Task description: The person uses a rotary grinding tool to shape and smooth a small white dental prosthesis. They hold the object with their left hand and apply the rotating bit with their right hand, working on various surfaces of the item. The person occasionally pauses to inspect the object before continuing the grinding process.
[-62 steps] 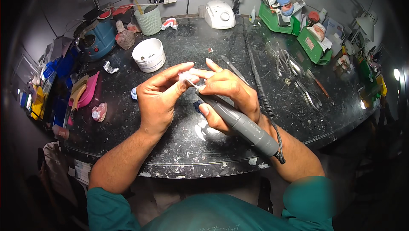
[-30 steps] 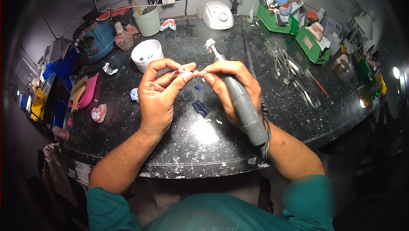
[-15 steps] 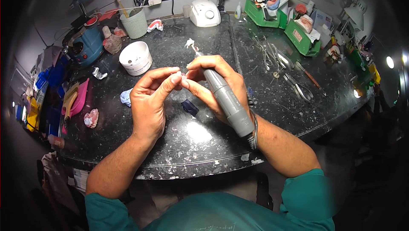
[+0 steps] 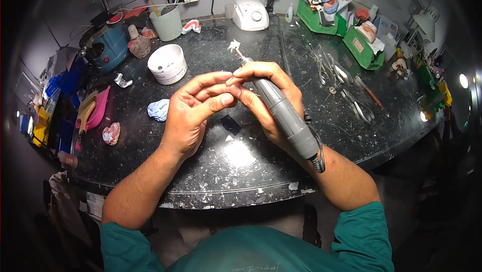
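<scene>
A grey rotary handpiece (image 4: 287, 117) with a cord at its rear lies across my right hand (image 4: 271, 79), which is closed around it. Its metal nose points away from me and carries a frayed white buffing tip (image 4: 234, 45). My right thumb and forefinger also reach left and meet the fingertips of my left hand (image 4: 187, 114). Those left fingers are bent together in a pinch; whatever small piece sits among the fingertips is hidden. Beneath the hands, a small dark blue piece (image 4: 231, 125) rests on the black bench (image 4: 211, 181).
Left of my hands are a white tub (image 4: 168, 69), a crumpled pale blue lump (image 4: 159, 110), a pinkish lump (image 4: 111, 134) and a pink dustpan (image 4: 103, 106). A white control box (image 4: 251, 13) stands at the back. Metal hand tools (image 4: 346, 81) and green holders (image 4: 364, 48) are at right.
The view has shifted slightly, so the bench things sit a bit further right. My left thumb has slid down from the forefinger tip; the small pale piece between the fingertips is now covered.
</scene>
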Available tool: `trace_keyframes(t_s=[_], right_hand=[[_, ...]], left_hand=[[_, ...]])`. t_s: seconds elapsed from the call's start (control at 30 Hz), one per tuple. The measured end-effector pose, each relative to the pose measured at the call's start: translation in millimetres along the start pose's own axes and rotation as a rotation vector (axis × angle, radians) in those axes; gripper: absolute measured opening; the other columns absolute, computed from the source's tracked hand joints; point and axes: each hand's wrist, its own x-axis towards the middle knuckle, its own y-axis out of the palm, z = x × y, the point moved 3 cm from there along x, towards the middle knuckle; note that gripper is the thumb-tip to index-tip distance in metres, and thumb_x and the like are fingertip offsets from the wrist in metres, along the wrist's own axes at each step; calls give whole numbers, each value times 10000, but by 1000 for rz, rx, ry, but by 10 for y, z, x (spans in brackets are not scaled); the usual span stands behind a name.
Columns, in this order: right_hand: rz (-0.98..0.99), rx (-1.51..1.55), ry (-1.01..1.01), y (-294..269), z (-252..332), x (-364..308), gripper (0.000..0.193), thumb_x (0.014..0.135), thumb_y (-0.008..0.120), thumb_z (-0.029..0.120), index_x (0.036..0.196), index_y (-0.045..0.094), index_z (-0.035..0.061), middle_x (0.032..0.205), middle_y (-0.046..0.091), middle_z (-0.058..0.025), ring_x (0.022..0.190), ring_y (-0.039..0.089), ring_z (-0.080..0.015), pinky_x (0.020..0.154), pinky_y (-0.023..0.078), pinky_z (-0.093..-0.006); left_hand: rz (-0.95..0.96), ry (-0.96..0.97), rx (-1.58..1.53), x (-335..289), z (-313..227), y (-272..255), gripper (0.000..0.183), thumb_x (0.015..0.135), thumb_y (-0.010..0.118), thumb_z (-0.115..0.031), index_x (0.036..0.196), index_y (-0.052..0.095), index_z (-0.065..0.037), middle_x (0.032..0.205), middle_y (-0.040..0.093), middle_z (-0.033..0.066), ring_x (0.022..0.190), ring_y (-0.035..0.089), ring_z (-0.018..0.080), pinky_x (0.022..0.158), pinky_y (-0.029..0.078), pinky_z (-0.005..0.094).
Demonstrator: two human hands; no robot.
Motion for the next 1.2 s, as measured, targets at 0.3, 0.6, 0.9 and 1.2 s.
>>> trace_keyframes(t_s=[0.3,0.6,0.9,1.2], right_hand=[[-71,-329,-216,-96,172,45,325,846,755,39,1169,719,54,1036,690,-116,881,657,-200,811,539,-311],[77,-232,-344,85,131,-61,379,765,761,-25,1113,613,-13,1069,692,-195,1017,714,-300,875,571,-360],[64,-188,-409,66,126,-54,412,723,770,-38,1100,609,5,1054,699,-206,910,722,-285,797,585,-350],[97,-209,-365,70,156,-51,379,741,772,-4,1088,622,13,1050,707,-190,904,721,-284,789,584,-354]], left_hand=[[-94,112,55,-6,-38,-77,197,935,689,5,1127,657,31,1053,737,143,987,719,192,939,580,348],[-158,255,150,-27,-42,-113,210,929,673,28,1137,650,42,1091,726,162,1004,714,195,938,570,321],[-158,346,303,-53,-105,-59,240,908,706,44,1144,662,40,1084,727,137,1010,699,165,949,541,304],[-140,311,246,-40,-90,-118,192,911,701,67,1098,675,31,1080,723,115,990,697,149,928,556,274]])
